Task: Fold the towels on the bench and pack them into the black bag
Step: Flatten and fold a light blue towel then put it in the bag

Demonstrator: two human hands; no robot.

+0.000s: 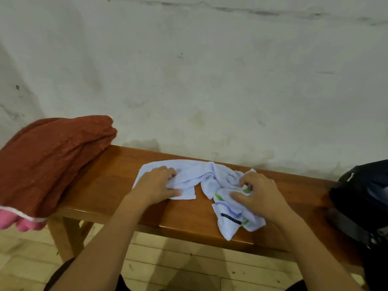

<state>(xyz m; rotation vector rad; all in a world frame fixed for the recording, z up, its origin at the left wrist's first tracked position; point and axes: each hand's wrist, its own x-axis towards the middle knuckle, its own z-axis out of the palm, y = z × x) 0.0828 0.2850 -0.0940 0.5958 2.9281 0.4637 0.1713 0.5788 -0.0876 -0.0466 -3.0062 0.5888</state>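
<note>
So the crumpled white terry towel with green, purple and black stripes (212, 185) is lying mid-way along the brown wooden bench (109, 181), bunched up in the middle, striped end flopping over the front edge toward 5 o'clock. Left hand (156, 184) grips the plain end, fingers curled into the cloth, thumb laid along the edge. Right hand (255, 191) clutches the striped end, fingers bunched in the folds. Soft black fabric bag (363, 198) sits at 3 o'clock; rust-red folded knit towel (48, 162) at 9, over something pink.
</note>
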